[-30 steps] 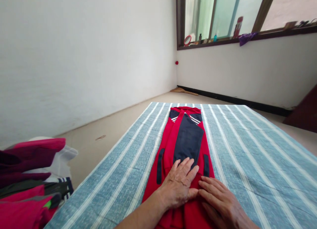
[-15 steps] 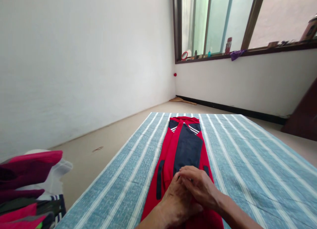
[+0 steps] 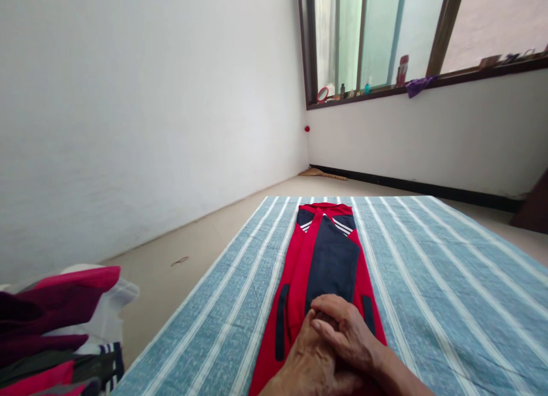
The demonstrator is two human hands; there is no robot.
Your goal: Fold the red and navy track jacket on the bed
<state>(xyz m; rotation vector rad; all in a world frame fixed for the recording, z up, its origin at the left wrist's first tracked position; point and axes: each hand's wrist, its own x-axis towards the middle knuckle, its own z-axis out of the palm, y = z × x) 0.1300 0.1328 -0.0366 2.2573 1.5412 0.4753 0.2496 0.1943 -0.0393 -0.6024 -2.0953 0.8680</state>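
Where the hands (image 3: pixel 345 336) press together over a red garment (image 3: pixel 331 265), blue cloth (image 3: pixel 423 282) (white-striped), white walls (image 3: pixel 171 99), a cluttered windowsill (image 3: pixel 462 77).

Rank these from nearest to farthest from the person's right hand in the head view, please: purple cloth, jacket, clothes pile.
From the right hand:
1. Jacket: below it, stretching ahead.
2. Clothes pile: off to the left, near the picture's bottom corner.
3. Purple cloth: far ahead, toward the right.
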